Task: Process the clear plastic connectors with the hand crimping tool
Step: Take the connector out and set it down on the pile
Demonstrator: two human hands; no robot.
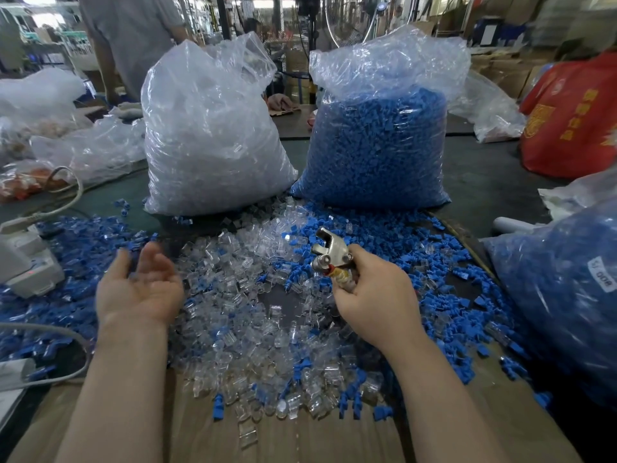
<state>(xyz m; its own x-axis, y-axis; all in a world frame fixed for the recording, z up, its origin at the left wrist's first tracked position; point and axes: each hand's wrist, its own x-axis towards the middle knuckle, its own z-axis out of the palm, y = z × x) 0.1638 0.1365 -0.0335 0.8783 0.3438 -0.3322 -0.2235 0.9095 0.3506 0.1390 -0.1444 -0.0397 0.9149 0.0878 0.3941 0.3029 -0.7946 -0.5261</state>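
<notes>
A loose heap of clear plastic connectors [240, 315] covers the middle of the table, mixed with small blue plastic parts [384, 242]. My right hand [374, 299] grips the handles of a metal hand crimping tool [330, 250], whose silver jaw points up and away over the heap. My left hand [140, 289] hovers palm up over the left side of the heap, fingers relaxed and a little blurred. I see nothing held in it.
Two big plastic bags stand behind the heap: one of clear connectors [213, 135], one of blue parts [377, 145]. Another blue-filled bag [561, 295] lies at right. A white power strip [30, 265] and cable sit at left. Cardboard [300, 439] lines the near edge. People stand beyond.
</notes>
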